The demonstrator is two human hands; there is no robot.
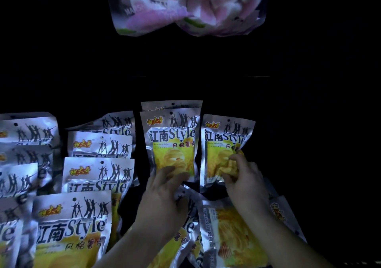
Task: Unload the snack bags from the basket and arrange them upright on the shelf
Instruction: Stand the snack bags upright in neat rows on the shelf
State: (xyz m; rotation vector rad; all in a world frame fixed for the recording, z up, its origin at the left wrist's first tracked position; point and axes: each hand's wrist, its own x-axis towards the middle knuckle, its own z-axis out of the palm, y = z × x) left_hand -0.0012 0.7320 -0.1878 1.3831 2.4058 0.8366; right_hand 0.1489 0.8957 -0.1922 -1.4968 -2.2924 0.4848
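Silver and yellow chip bags stand upright in rows on a dark shelf. My left hand (pixel 165 197) touches the lower edge of the middle upright bag (pixel 172 142), fingers curled at its base. My right hand (pixel 241 177) pinches the lower part of the upright bag (pixel 223 142) just to its right. More bags of the same kind lie flat below my hands (pixel 228 232), one showing its back. The basket itself is lost in the dark.
Rows of upright chip bags (pixel 97 175) fill the left side, with another column (pixel 24 144) at the far left edge. A bag of pink and white marshmallows (pixel 185 5) hangs above. The area right of my right hand is black.
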